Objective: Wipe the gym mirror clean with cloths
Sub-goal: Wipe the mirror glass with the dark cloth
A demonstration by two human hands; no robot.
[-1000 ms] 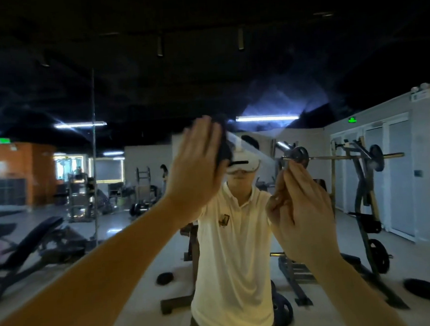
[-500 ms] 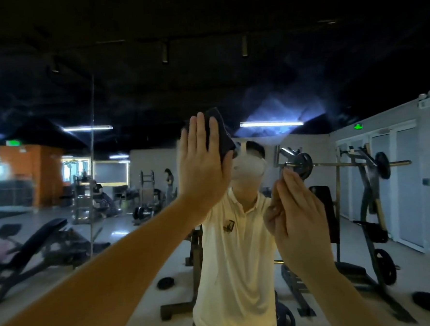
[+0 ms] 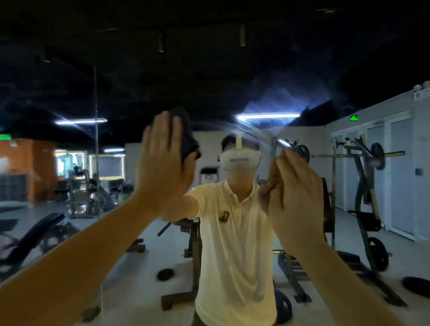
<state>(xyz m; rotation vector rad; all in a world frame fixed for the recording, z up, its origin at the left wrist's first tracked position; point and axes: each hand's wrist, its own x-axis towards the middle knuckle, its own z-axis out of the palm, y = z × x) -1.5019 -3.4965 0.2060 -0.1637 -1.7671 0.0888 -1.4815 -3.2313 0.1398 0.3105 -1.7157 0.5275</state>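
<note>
Closest to you, your left hand (image 3: 163, 166) is flat, fingers straight and together, pressing the dark cloth (image 3: 186, 135) onto the mirror (image 3: 228, 68), so the cloth sits between your palm and the glass with just its top and right edge poking out. Your right hand (image 3: 295, 195) is up at the glass too, fingers side by side, but honestly I can't tell if it's holding a second cloth or just resting there. As for progress, I'd say you're mid-job: the upper glass looks hazy and there are streaks fanning around the reflected light strip (image 3: 267, 115), so the top and right side seem to need passes, and the lower part isn't clear enough to judge. Compared with half a second back, your left hand and the cloth have slid left, off your reflected headset (image 3: 241, 160), which shows fully now, while your right hand has barely shifted, maybe a touch higher. Further back in the reflection, the barbell rack (image 3: 361, 179) looks the same.
</note>
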